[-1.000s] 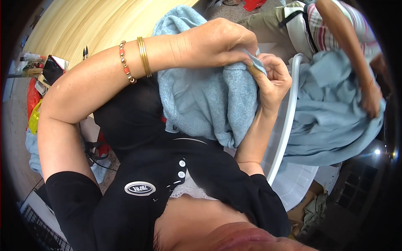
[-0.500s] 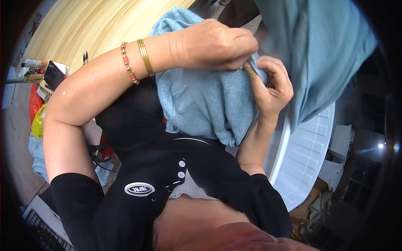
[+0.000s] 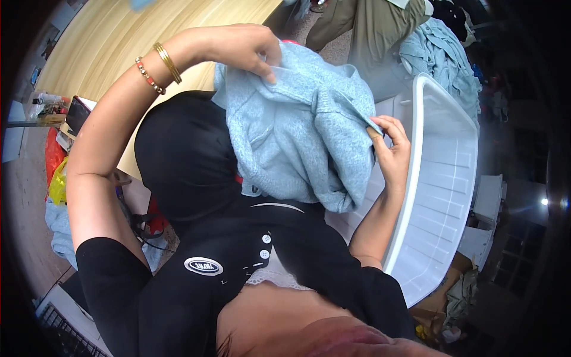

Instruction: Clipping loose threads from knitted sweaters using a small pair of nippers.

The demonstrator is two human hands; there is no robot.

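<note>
Light blue knit makes up the garment (image 3: 297, 137) in front of the person's black shirt (image 3: 178, 291), bunched in loose folds at the near right edge of the pale wood counter (image 3: 119, 53), where it covers part of that edge; what bears its weight underneath is hidden. The right hand (image 3: 392, 149) has its thumb and fingers clamped on a thin edge of the garment, at the side nearest the white bin (image 3: 446, 190). The left hand (image 3: 250, 50) reaches over from the counter side, bent at the wrist, its thumb lying on the garment's upper fold and touching it; whether its fingers close on cloth underneath cannot be told. Gold bangles (image 3: 167, 62) and 1 beaded bracelet (image 3: 148, 76) circle that forearm. The shirt shows 2 white buttons (image 3: 265, 246) down its front. Just beyond the right forearm stands the bin, its ribbed inner wall in view. Past the bin's far edge lies a heap of blue clothes (image 3: 443, 62), near another person's olive trousers (image 3: 380, 30). Below the counter's left edge are a red bag (image 3: 54, 152) and a yellow bag (image 3: 58, 185), with blue cloth (image 3: 61, 229) beside them.
</note>
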